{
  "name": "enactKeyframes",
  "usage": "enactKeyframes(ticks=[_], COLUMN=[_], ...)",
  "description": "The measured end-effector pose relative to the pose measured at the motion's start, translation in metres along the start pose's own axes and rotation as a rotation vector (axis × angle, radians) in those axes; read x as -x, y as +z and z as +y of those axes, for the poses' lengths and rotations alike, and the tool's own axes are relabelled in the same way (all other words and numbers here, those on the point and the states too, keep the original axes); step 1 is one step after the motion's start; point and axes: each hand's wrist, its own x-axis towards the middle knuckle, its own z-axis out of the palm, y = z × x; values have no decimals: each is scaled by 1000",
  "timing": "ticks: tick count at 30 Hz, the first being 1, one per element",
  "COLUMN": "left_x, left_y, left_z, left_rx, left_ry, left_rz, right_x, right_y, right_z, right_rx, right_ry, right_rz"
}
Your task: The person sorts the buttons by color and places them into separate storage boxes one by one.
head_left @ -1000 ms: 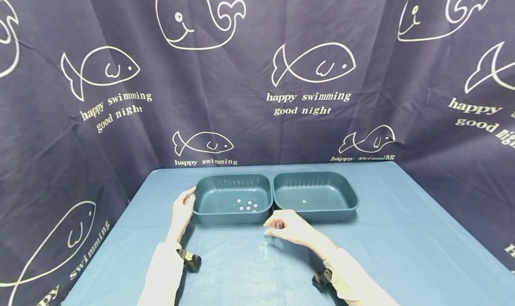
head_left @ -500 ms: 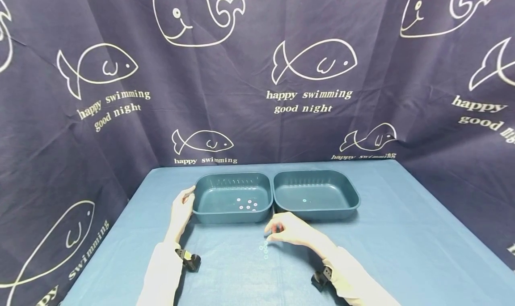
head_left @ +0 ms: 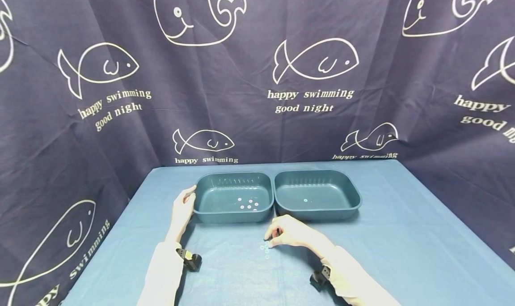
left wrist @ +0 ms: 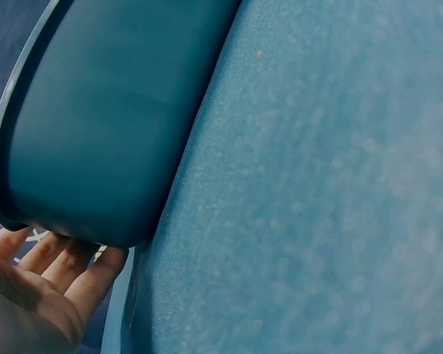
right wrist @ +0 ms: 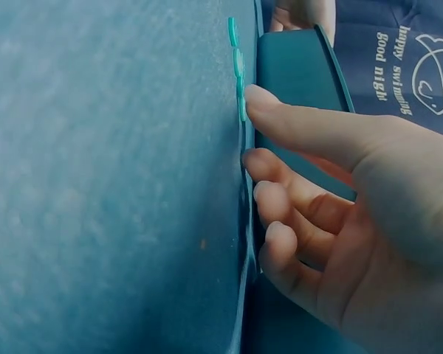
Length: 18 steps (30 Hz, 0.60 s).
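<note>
My left hand [head_left: 183,210] holds the outer end of the left teal tray [head_left: 233,218], with its fingers [left wrist: 96,284] against the end wall and the thumb up by the rim. My right hand [head_left: 295,232] is low over the table before the trays. Its thumb [right wrist: 280,118] is at a small group of flat, round green pieces like buttons [head_left: 267,251]. A gap shows between that thumb and the fingers [right wrist: 269,166] in the right wrist view, with nothing visibly held. Several similar pinkish pieces [head_left: 249,206] lie in the left tray. One green piece [head_left: 305,200] lies in the right teal tray [head_left: 330,214].
Both trays stand side by side near the back of the table, which has a light blue cloth [head_left: 225,270]. Behind and at the sides hangs a dark curtain [head_left: 249,73] with white fish and whale prints.
My right hand has come down and slightly nearer, from above the green pieces to right at them; its thumb and fingertips now look closer together. The left hand stays on its tray.
</note>
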Motion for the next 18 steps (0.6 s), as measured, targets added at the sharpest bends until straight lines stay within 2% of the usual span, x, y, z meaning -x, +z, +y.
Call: enactKeyframes(ticks=[11,18], left_x=[0,-1], left_y=[0,0], left_z=[-2,-2], left_rx=[-1,17], left_ry=[1,2], left_rz=[-6,-9], right_x=[-2,-3], right_y=[1,1], right_z=[-1,-3], right_rx=[23,10], right_ry=[22,-2], right_rz=[-17,-1])
